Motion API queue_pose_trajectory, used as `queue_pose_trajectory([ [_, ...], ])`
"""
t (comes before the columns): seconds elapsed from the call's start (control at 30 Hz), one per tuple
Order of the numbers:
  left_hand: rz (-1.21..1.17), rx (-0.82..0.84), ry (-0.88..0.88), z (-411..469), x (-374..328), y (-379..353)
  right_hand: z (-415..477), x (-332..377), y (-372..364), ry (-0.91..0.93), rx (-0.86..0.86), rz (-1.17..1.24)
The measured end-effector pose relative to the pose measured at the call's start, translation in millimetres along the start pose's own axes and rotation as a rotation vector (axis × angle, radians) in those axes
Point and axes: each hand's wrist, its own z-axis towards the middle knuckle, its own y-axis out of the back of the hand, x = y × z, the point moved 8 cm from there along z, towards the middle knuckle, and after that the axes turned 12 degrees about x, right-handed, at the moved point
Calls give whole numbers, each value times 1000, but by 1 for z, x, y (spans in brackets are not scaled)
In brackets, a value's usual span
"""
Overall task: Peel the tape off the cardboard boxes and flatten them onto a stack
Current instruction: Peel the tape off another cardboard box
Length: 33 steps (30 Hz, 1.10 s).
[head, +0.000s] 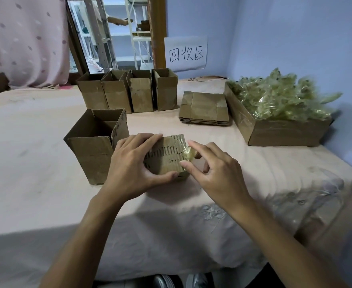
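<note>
Near a box (274, 135) heaped with crumpled tape (279, 100), left grip (129, 164) clasps a carton (166, 156); right grip (214, 170) pinches its strip (189, 152).

Left hand (129, 163), right hand (214, 169), forearms (83, 235) bare; grey-black shoes (164, 282) at bottom edge.

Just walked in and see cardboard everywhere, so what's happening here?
A person is stripping tape from cardboard boxes. The left hand grips a small box while the right hand pinches a wad of tape at its edge. One open box stands beside the hands, and a row of four waits behind. A stack of flattened boxes lies to the right, beside a carton heaped with crumpled tape.
</note>
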Motion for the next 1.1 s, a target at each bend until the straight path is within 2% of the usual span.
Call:
queue_pose_trajectory([
  [0.5,-11,16,-9,1,-3,3,24,16,5,-40,211,-52],
  [0.67,-25,15,-37,-1,-3,6,25,-8,1,-203,222,241],
  [0.93,-35,15,-35,6,2,5,18,-37,-16,-411,253,871],
  [1.1,-88,49,-10,9,7,5,19,-39,-25,-450,289,1020],
])
